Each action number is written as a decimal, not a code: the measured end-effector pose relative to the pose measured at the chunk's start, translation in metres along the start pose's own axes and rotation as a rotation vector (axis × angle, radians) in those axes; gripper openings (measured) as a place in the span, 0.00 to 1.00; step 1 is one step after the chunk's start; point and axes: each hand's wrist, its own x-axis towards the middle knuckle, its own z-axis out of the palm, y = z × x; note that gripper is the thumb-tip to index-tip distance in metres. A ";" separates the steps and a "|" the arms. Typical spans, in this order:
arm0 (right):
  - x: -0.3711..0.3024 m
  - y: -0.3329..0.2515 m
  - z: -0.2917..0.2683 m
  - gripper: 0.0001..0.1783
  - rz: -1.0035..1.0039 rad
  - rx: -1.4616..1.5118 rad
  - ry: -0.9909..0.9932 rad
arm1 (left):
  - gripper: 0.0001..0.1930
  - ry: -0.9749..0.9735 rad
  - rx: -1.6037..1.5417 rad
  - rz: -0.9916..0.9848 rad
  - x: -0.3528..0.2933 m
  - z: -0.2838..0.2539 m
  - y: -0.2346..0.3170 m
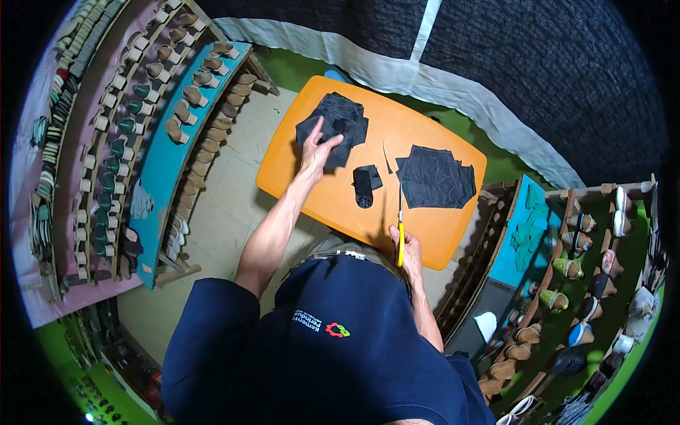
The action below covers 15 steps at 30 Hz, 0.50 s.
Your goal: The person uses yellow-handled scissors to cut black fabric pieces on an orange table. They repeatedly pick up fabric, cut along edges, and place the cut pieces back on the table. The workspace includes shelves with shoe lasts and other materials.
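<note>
My left hand (318,154) is over a loose pile of black fabric pieces (352,112) at the left of the orange table (333,202). Its thumb and forefinger are spread apart at the cloth; the other fingers are partly hidden. Near the front edge, my right hand (409,249) grips yellow-handled scissors (401,237), blades pointing away from me. Their tips reach the left edge of a second black fabric pile (435,178), which bears faint pale outlines. A small black piece with a rounded end (363,190) lies between the piles, beside a thin black offcut (387,157).
Racks of shoe lasts (180,113) line the left side, next to a turquoise board (163,177). At right, shelves hold shoes (567,268), and green scraps (528,237) lie on a blue surface. A dark patterned curtain (510,71) hangs behind the table.
</note>
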 end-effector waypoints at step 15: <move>0.007 0.005 -0.013 0.35 -0.047 0.002 0.069 | 0.23 -0.073 0.926 0.093 -0.022 0.044 -0.115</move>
